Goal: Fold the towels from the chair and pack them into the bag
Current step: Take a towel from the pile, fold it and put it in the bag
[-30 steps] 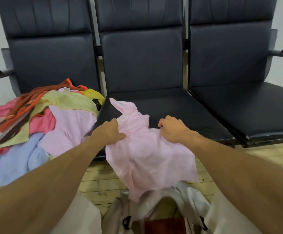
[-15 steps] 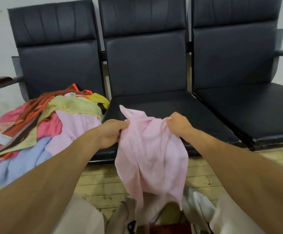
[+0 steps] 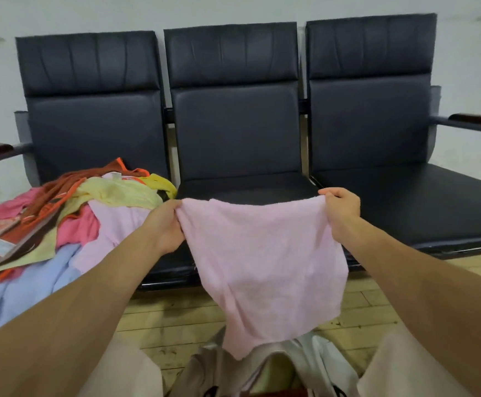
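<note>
gaping at the bottom of the view between the person's legs point(image 3: 124, 373), the pale bag point(image 3: 322, 365) sits on the wooden floor point(image 3: 176, 319) with its mouth open, seemingly put there so a folded towel can drop straight in. the lower edge of the pink towel point(image 3: 262, 265) dangles just over that mouth. the towel hangs flat and spread because both hands stretch its top edge. the left hand point(image 3: 164, 227) has its fingers curled and clamped on the left corner. the right hand point(image 3: 341, 210) pinches the right corner, fingers bent over the hem. by the look of it, the towel is being squared up for a first fold, which is not yet made. behind it is the middle seat of the dark chair row point(image 3: 248, 186), a likely folding surface. at the row's left-hand end the heap of mixed towels point(image 3: 70, 222) lies unfolded, well apart from the bag. the backrests point(image 3: 230, 81) stand against a pale wall point(image 3: 233, 7).
</note>
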Demonstrator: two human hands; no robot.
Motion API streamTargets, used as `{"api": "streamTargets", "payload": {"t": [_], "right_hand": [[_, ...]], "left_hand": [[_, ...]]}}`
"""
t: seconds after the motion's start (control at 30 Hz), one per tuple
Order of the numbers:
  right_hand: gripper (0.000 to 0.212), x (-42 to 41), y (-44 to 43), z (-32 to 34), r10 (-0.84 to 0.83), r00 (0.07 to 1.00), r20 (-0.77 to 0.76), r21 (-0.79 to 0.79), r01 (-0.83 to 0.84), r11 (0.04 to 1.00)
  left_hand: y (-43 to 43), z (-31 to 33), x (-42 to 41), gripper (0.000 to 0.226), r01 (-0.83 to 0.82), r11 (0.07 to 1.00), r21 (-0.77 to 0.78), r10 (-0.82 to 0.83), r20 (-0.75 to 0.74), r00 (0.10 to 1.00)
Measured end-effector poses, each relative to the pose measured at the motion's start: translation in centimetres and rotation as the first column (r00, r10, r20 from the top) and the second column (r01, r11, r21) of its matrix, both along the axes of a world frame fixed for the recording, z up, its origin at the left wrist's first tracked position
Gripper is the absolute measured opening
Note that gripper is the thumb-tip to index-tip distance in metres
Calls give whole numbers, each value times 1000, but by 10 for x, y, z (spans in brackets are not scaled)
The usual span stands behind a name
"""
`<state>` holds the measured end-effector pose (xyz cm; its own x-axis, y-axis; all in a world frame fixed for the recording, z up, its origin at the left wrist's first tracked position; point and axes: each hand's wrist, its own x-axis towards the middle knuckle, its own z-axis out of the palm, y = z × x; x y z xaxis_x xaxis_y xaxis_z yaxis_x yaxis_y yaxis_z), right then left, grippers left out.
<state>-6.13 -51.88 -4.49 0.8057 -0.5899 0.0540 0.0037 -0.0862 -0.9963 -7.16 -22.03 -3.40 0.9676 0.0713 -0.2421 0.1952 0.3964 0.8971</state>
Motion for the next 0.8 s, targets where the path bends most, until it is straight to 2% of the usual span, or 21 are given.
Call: {"api": "streamTargets", "payload": {"t": [0.17,0.3,0.4,0.53,0.7,0.8], "right_hand": [[28,-4,-4,5,-43,999,4,150,42,988],[27,-2,-2,16,-67,998,-22,325,70,943],[35,-6,-3,14,-48,999,5,243,45,969],[40,-13,-7,11,-16,1000,18,165,12,986],[31,-20,-8,13,-33,999,19,128,30,991],[31,-22,-10,16,-56,998,34,103,52,993]], "left_hand": [[10,3,2,13,-84,996,40,82,58,995],[9,0,2,8,-38,988,153,23,95,995],[8,-1,1,27,17,976,216,-44,119,992],[4,1,-3,33,-69,924,376,7,164,986],[14,-4,-1,31,-233,738,633,98,242,965],[12,-4,0,27,-299,675,674,116,304,946]]}}
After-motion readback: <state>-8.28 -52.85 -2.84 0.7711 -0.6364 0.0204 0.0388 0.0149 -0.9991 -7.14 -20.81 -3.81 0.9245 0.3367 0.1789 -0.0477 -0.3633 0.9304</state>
